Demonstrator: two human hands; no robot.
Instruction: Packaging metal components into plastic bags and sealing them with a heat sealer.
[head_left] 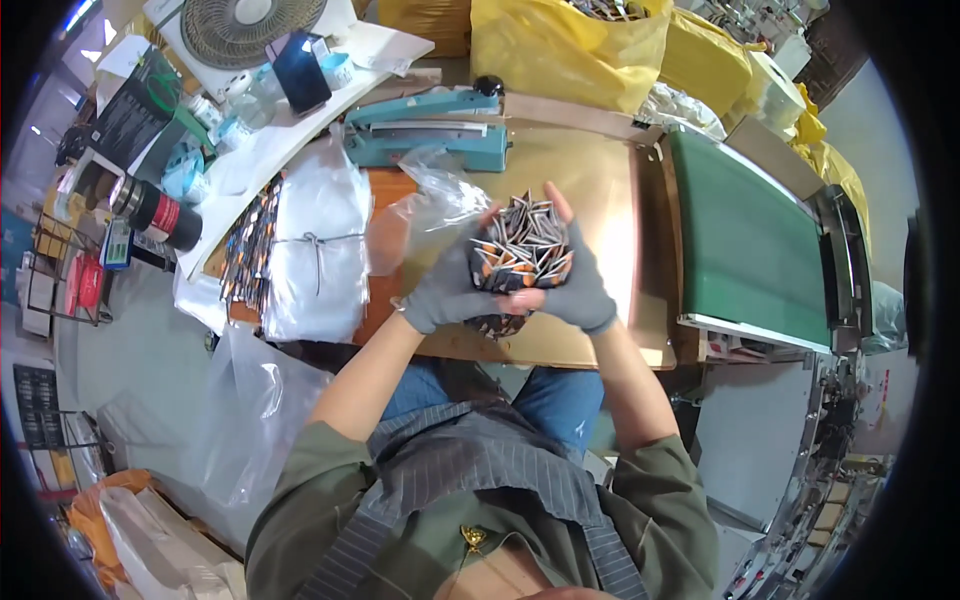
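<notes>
gloves [450, 290]: grey knit cloth, matt
sachets [525, 250] between the fingers: glossy printed foil
bag [440, 195] beyond the fingertips: clear, shiny plastic

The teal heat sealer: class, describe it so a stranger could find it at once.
Start at the wooden worktable. At its far edge, left of the yellow bags, lies the teal heat sealer, beyond the stack of clear bags. It alone is teal, long and low, with a black knob on its lever.
</notes>
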